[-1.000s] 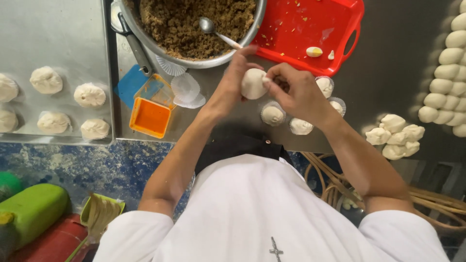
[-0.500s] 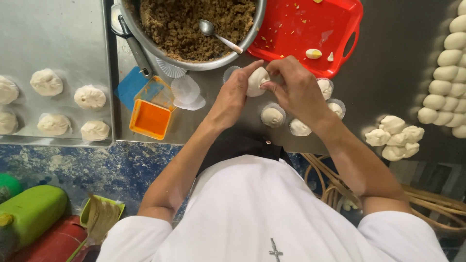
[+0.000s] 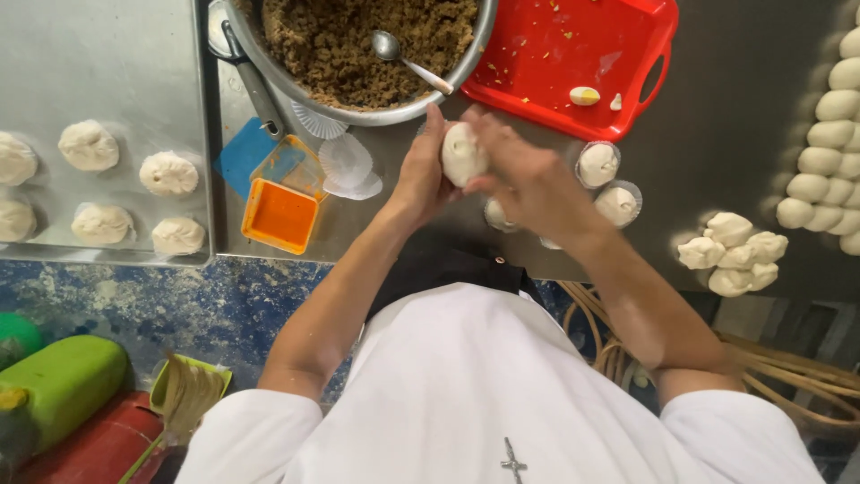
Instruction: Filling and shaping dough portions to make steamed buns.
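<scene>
Both hands (image 3: 484, 170) pinch dough ball (image 3: 463, 152) w/ fingers, above table (image 3: 717, 108).

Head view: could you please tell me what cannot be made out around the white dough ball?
- White dough ball: its far side is covered by the left hand and right hand.
- Right fingers: motion-blurred.
- Round steel bowl of brown filling: cut off by the top edge.
- Paper-cupped bun: partly under the right hand.

Person: white short-sleeved cotton shirt (image 3: 484, 394), black apron bib (image 3: 448, 269) at chest, small silver cross pendant (image 3: 512, 461); forearms bare.
</scene>
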